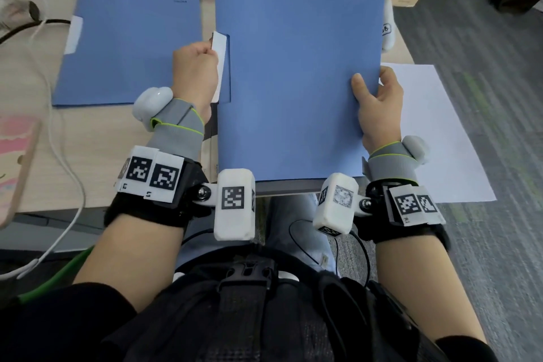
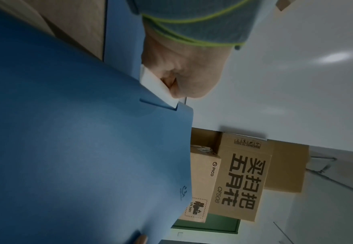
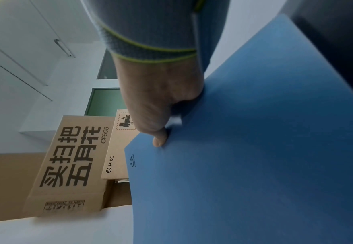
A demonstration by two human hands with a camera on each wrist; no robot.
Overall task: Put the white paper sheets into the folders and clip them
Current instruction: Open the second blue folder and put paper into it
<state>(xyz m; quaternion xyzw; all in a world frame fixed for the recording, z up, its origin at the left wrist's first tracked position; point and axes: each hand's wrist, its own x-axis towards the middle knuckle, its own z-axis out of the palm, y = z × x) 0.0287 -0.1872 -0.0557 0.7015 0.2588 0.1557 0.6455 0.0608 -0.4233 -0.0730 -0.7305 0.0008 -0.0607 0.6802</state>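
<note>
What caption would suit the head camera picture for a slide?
Both hands lift a closed blue folder above the desk: left hand pinching its white spine clip, right hand gripping the opposite edge.

Held folder [image 1: 296,67]: blue, darker blue logo near top right corner, white clip [image 1: 219,64] on left edge. Second folder [image 1: 129,44] at desk's far left: same blue, white clip. Paper sheet [image 1: 440,132] at desk's right edge: plain white. Desk [image 1: 88,150]: pale wood grain. Wrist straps [image 1: 179,123]: grey, lime-green trim. Wrist tags [image 1: 152,175]: black-and-white squares. Boxes [image 2: 242,178]: brown, black print.
</note>
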